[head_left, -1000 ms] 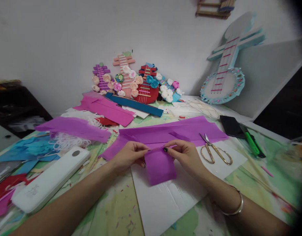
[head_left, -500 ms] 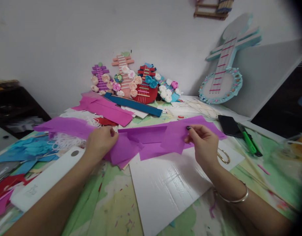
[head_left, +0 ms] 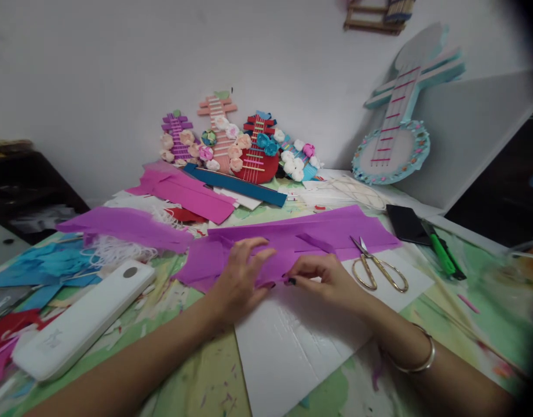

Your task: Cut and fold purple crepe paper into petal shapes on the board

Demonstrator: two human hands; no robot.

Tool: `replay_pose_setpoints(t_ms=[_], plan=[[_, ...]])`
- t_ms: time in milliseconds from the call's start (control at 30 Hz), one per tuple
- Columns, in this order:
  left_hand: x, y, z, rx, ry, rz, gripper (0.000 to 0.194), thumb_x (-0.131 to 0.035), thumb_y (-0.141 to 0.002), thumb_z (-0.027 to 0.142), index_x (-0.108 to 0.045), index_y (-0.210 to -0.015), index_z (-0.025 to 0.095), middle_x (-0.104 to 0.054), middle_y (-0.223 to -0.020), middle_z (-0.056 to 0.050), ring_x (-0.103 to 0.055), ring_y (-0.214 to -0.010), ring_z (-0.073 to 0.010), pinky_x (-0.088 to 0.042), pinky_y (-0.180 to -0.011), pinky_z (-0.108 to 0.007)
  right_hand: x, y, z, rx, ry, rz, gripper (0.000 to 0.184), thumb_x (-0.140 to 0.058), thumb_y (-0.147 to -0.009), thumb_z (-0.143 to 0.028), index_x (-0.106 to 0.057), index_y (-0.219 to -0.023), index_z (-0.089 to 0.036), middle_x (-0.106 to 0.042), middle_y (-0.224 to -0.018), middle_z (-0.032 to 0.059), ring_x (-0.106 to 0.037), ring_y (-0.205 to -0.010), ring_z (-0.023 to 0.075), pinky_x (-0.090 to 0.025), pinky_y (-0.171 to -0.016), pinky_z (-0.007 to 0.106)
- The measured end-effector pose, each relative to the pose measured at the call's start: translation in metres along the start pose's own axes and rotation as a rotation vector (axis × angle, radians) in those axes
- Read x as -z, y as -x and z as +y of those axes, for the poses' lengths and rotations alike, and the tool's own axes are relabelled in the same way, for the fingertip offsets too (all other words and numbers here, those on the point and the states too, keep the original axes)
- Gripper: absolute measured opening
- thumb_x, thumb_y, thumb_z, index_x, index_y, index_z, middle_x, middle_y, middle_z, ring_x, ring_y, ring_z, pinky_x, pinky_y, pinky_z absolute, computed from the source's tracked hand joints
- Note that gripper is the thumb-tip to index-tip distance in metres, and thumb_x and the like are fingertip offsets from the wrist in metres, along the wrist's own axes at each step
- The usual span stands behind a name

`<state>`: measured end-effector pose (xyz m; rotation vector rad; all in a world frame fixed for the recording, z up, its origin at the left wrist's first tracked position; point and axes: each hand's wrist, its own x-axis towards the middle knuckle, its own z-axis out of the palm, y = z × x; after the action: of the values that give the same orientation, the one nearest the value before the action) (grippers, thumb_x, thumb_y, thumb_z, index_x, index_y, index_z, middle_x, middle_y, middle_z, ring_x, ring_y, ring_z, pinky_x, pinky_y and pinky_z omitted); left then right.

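A piece of purple crepe-like paper lies between my hands, over the near edge of a white board. My right hand pinches its near right corner between thumb and fingertips. Just left of that, my left hand has its fingers spread and slightly bent over the paper, thumb near its lower edge. More purple sheets are spread behind both hands, with a narrow purple strip on top. Gold-handled scissors rest beside my right hand, blades slightly apart, tips on the purple sheet.
A long white device lies at left near blue paper pieces and white yarn. At right are a black phone and a green cutter. Several decorated miniature string instruments lean against the back wall.
My hands have come together and nearer, bringing the purple piece down to the front. The scissors, mostly hidden before, now show fully. The left hand's fingers have spread.
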<state>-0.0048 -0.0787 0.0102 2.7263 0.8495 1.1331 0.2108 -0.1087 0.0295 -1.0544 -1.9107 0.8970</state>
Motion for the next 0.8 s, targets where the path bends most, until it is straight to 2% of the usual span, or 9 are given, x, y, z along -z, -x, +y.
replay_pose_setpoints(t_ms=[100, 200, 333, 533, 667, 800], plan=[[0.000, -0.001, 0.000, -0.094, 0.101, -0.141, 0.014, -0.056, -0.085, 0.013, -0.061, -0.097, 0.018, -0.061, -0.103, -0.009, -0.048, -0.104, -0.0240, -0.039, -0.092, -0.039, 0.007, 0.000, 0.001, -0.018, 0.091, -0.138, 0.012, -0.061, -0.078, -0.012, -0.072, -0.080, -0.017, -0.073, -0.077, 0.0032, -0.067, -0.071, 0.0163, -0.052, -0.068, 0.028], [0.004, -0.004, 0.001, -0.085, 0.228, -0.278, 0.006, -0.057, -0.082, 0.013, -0.062, -0.082, 0.018, -0.065, -0.086, -0.006, -0.052, -0.093, -0.0218, -0.040, -0.087, -0.036, 0.015, -0.001, 0.004, -0.019, 0.119, -0.209, 0.014, -0.062, -0.077, -0.012, -0.074, -0.083, -0.019, -0.074, -0.081, 0.0035, -0.067, -0.072, 0.0167, -0.051, -0.065, 0.028], [0.007, -0.006, 0.003, -0.010, 0.373, -0.360, 0.010, -0.056, -0.081, 0.011, -0.064, -0.080, 0.017, -0.066, -0.080, -0.006, -0.055, -0.085, -0.0202, -0.042, -0.082, -0.034, 0.024, -0.002, 0.008, 0.008, 0.146, -0.322, 0.013, -0.064, -0.077, -0.014, -0.074, -0.081, -0.020, -0.074, -0.087, 0.0036, -0.066, -0.073, 0.0161, -0.050, -0.064, 0.027], [0.009, -0.005, 0.002, 0.051, 0.528, -0.463, 0.013, -0.056, -0.087, 0.016, -0.069, -0.085, 0.018, -0.068, -0.086, -0.007, -0.059, -0.088, -0.0177, -0.044, -0.082, -0.030, 0.027, -0.002, 0.005, 0.097, 0.223, -0.397, 0.015, -0.064, -0.077, -0.010, -0.073, -0.083, -0.019, -0.071, -0.083, 0.0029, -0.062, -0.079, 0.0161, -0.047, -0.075, 0.030], [0.012, -0.006, 0.001, 0.057, 0.539, -0.517, 0.017, -0.054, -0.088, 0.016, -0.071, -0.087, 0.019, -0.067, -0.092, -0.007, -0.059, -0.091, -0.0172, -0.044, -0.082, -0.028, 0.023, -0.002, 0.005, 0.140, 0.227, -0.415, 0.015, -0.062, -0.079, -0.011, -0.072, -0.085, -0.019, -0.071, -0.082, 0.0033, -0.060, -0.081, 0.0164, -0.045, -0.078, 0.031], [0.009, -0.006, 0.001, 0.126, 0.561, -0.507, 0.018, -0.054, -0.086, 0.014, -0.071, -0.088, 0.020, -0.068, -0.090, -0.005, -0.060, -0.088, -0.0166, -0.044, -0.081, -0.028, 0.020, -0.003, 0.007, 0.140, 0.219, -0.404, 0.017, -0.058, -0.082, -0.009, -0.072, -0.088, -0.017, -0.071, -0.083, 0.0048, -0.059, -0.080, 0.0158, -0.045, -0.076, 0.029]])
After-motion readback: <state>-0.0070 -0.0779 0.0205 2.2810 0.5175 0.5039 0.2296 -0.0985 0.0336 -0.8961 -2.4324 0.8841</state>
